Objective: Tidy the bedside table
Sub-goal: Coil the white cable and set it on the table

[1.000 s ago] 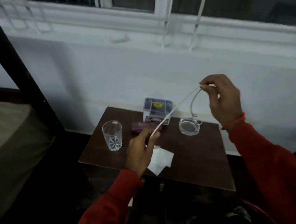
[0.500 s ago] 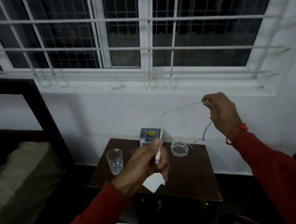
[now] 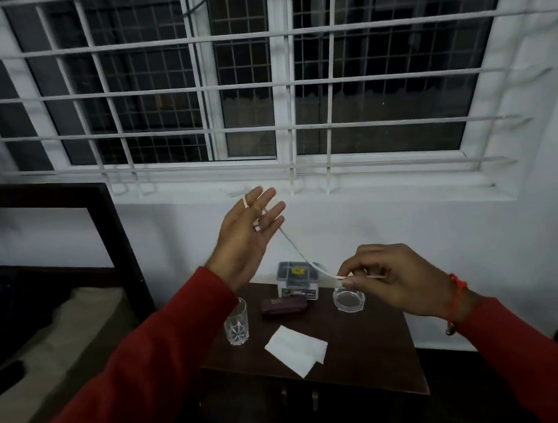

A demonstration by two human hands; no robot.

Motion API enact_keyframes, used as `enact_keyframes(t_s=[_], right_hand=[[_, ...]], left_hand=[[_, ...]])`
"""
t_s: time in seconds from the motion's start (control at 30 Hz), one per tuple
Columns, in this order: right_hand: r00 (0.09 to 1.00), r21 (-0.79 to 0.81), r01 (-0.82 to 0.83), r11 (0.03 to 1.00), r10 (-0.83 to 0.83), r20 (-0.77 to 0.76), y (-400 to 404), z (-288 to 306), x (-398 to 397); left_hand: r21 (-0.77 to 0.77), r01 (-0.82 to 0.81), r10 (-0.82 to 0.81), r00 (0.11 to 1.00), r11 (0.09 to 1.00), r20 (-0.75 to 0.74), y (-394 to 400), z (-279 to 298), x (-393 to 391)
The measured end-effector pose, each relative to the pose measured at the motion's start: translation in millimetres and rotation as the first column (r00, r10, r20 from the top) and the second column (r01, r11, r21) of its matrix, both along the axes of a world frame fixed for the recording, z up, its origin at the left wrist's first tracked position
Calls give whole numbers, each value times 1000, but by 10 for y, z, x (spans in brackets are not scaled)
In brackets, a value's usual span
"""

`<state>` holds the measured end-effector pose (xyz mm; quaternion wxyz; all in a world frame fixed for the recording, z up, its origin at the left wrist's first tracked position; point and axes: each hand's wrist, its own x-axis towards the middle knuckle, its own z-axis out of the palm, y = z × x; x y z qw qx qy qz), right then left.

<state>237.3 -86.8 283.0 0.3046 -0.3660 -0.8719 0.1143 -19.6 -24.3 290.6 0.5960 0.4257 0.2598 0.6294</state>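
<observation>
A thin white cable [image 3: 295, 247] runs taut between my two hands above the dark wooden bedside table [image 3: 372, 356]. My left hand [image 3: 243, 246] is raised in front of the wall with straight, spread fingers; the cable loops round them and its plug end sits between two fingers. My right hand [image 3: 391, 282] pinches the cable's other part between thumb and fingertips, just above a clear glass ashtray [image 3: 349, 302]. On the table stand a drinking glass [image 3: 236, 322], a purple case [image 3: 283, 305], a small plastic box [image 3: 298, 280] and a folded white paper [image 3: 295, 349].
A bed with a pale cover [image 3: 43, 339] lies to the left, behind a dark bed frame post [image 3: 114, 228]. A white wall and a barred window [image 3: 243, 77] rise behind the table. Dark floor surrounds the table's front and right side.
My left hand has risen and spread its fingers, with the cable now looped round them. My right hand has dropped to just above the ashtray. The view has tilted further up to the window.
</observation>
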Motion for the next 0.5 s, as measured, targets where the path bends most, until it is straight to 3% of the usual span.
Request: enact_keyframes(t_s=[0.07, 0.13, 0.2, 0.27, 0.33, 0.4, 0.5], right_hand=[[999, -43, -47, 998, 47, -3, -51, 82, -59], [997, -54, -72, 996, 72, 7, -77, 124, -107], [998, 14, -60, 998, 60, 5, -92, 203, -119], [998, 116, -45, 992, 48, -27, -79, 335, -85], [995, 170, -29, 985, 45, -92, -39, 487, -17], [985, 185, 6, 983, 26, -168, 35, 586, 56], [943, 110, 76, 991, -36, -330, 171, 538, 105]], left_hand=[[-71, 6, 2, 994, 997, 110, 64, -66, 23], [-44, -71, 72, 997, 997, 31, 119, -113, 55], [117, -98, 127, 953, 988, -277, 105, -125, 64], [236, 115, 70, 751, 965, -656, 21, -136, 78], [37, 424, -245, 589, 905, -770, -139, -133, 166], [-168, 654, -612, 543, 738, -575, -351, -128, 284], [-140, 844, -855, 518, 518, -40, -593, -79, 384]])
